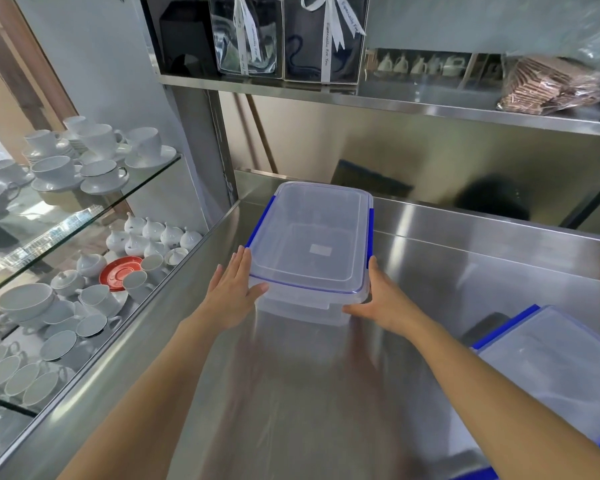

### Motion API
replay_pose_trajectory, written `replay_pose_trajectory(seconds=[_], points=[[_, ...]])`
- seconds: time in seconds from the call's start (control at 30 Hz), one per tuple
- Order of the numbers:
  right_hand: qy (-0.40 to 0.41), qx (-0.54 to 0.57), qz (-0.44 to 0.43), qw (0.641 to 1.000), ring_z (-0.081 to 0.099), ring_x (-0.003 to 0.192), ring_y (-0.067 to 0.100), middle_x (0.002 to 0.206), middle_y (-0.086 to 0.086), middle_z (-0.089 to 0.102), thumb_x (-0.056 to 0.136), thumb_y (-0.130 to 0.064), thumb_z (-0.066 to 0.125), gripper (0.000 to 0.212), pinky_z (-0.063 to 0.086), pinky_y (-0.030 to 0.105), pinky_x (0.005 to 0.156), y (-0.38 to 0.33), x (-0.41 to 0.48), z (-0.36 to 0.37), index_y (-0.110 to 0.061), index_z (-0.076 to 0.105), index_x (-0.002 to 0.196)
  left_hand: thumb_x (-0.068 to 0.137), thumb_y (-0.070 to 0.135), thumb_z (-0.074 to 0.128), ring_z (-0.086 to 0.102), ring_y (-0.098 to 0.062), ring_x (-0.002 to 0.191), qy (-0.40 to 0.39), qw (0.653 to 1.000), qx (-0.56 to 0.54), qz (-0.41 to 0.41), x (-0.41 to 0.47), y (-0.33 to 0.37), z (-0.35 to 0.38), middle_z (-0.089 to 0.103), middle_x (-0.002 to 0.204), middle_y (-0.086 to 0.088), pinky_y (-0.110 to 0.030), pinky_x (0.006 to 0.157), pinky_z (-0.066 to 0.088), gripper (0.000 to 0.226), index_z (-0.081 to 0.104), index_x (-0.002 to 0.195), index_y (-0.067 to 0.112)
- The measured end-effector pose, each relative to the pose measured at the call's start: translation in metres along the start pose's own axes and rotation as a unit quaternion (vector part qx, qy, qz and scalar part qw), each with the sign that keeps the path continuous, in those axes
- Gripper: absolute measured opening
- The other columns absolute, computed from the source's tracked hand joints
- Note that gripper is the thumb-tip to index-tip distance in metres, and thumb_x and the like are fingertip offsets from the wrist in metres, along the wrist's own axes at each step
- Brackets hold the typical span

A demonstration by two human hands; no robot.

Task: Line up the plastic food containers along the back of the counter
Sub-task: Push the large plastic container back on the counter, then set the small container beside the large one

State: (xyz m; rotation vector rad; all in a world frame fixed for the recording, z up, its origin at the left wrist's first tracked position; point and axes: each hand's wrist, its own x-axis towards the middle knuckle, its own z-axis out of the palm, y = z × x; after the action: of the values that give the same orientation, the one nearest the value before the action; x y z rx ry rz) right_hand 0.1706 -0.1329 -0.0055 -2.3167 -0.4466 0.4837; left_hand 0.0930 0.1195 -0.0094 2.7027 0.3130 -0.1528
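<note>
Steel counter (465, 289); clear container (312, 244) near backsplash.

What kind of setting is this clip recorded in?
Probably a café or catering service area: a stainless steel counter, a steel shelf above it, and glass shelves stacked with many white cups and saucers. Both hands flank a lidded plastic container.
</note>
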Motion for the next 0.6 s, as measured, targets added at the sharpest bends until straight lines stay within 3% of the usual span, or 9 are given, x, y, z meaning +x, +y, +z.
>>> replay_pose_trajectory(seconds=[0.2, 0.37, 0.47, 0.6], points=[[0.000, -0.026, -0.001, 1.000, 0.020, 0.144, 0.018, 0.160, -0.002, 0.005, 0.077, -0.028, 0.074, 0.110, 0.025, 0.033, 0.113, -0.003, -0.011, -0.009, -0.021, -0.008, 0.150, 0.095, 0.038, 0.039, 0.002, -0.018, 0.148, -0.026, 0.999, 0.000, -0.030, -0.008, 0.010, -0.016, -0.007, 0.161, -0.001, -0.040, 0.120, 0.005, 0.073, -0.007, 0.149, 0.018], [0.021, -0.034, 0.015, 0.999, 0.032, 0.140, 0.019, 0.159, 0.002, 0.017, 0.080, -0.031, 0.071, 0.097, 0.035, 0.041, 0.111, 0.005, -0.036, -0.039, -0.031, 0.003, 0.150, 0.093, 0.034, 0.046, 0.045, -0.032, 0.127, 0.005, 0.998, 0.006, -0.061, -0.019, 0.060, -0.046, 0.043, 0.144, -0.013, -0.043, 0.103, 0.037, 0.054, 0.032, 0.139, 0.009], [0.058, -0.040, 0.040, 0.997, 0.037, 0.136, 0.020, 0.157, 0.003, 0.023, 0.083, -0.032, 0.068, 0.088, 0.037, 0.038, 0.108, 0.021, -0.057, -0.060, -0.029, 0.011, 0.150, 0.092, 0.039, 0.046, 0.046, -0.029, 0.129, 0.057, 0.998, -0.008, 0.005, -0.024, 0.106, -0.042, 0.046, 0.144, -0.007, -0.044, 0.105, 0.039, 0.055, 0.033, 0.141, 0.016], [0.146, -0.067, 0.095, 0.983, 0.037, 0.135, 0.027, 0.154, 0.006, 0.029, 0.087, -0.035, 0.060, 0.074, 0.036, 0.044, 0.108, 0.050, -0.095, -0.082, -0.020, 0.020, 0.148, 0.089, 0.043, 0.050, 0.050, -0.025, 0.123, 0.032, 0.991, -0.088, 0.097, -0.030, 0.169, -0.009, 0.053, 0.137, -0.003, -0.044, 0.104, 0.042, 0.053, 0.040, 0.136, 0.021]])
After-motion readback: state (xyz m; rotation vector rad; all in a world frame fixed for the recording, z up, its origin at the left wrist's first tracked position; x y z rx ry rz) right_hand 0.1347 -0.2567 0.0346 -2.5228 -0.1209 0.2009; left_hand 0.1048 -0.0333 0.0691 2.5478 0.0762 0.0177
